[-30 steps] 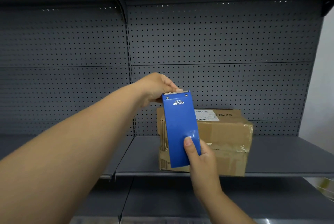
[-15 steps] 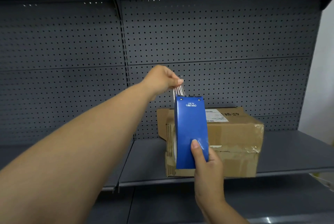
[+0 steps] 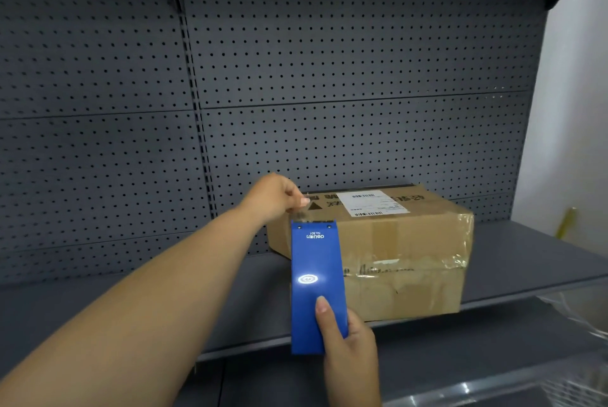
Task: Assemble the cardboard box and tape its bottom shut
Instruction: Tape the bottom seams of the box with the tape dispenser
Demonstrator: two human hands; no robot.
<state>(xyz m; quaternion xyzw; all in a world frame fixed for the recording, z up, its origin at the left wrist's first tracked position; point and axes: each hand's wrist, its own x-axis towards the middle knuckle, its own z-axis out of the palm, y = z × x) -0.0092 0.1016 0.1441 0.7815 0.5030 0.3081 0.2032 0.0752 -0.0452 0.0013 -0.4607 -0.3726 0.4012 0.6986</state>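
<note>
The cardboard box sits on the grey shelf, flaps folded shut, a white label on its upper face and old clear tape wrinkled along its right side. Whether anything is inside cannot be told, since it is closed. Just in front of its left corner the right hand has a closed grip on the blue tape dispenser, thumb pressed on its flat face. The left hand pinches what looks like the free end of clear tape at the dispenser's top edge, though the film is hard to make out. To do this well, the end should probably be drawn out taut and straight, then pressed onto the box's seam.
</note>
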